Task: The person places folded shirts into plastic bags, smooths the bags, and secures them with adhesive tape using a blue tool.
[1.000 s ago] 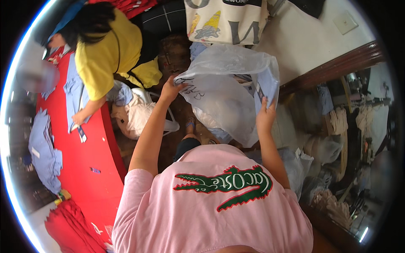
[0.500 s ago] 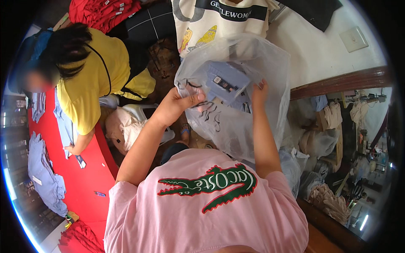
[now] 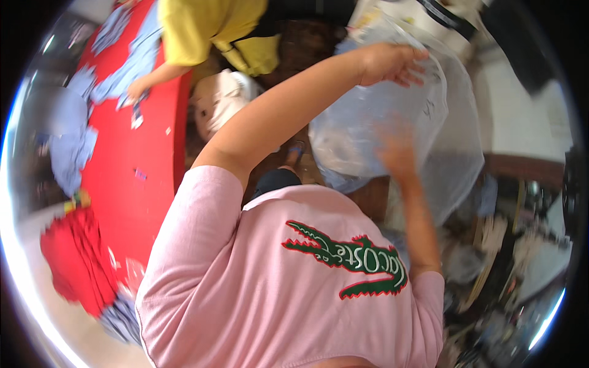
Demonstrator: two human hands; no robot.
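Note:
A large clear plastic bag (image 3: 362, 132) hangs in front of me, with bluish contents showing dimly through its wall. My left hand (image 3: 392, 64) reaches across to the bag's upper rim, fingers curled on the plastic and somewhat apart. Lower down and to the right, my right hand (image 3: 397, 146) is against or just in front of the bag. Motion smears its fingers, so its grip cannot be made out.
On the left, a person in a yellow top (image 3: 193, 30) handles blue garments (image 3: 138, 61) at a red table (image 3: 132, 184). Red cloth (image 3: 80, 257) lies at its near end. A pale cloth bundle (image 3: 224, 101) sits beside the table. Cluttered goods (image 3: 491, 245) show at right.
My left hand has moved right and up across the bag. My right hand has shifted and blurred. The bag has turned, hiding the blue folded packet seen before. The whole view has swung.

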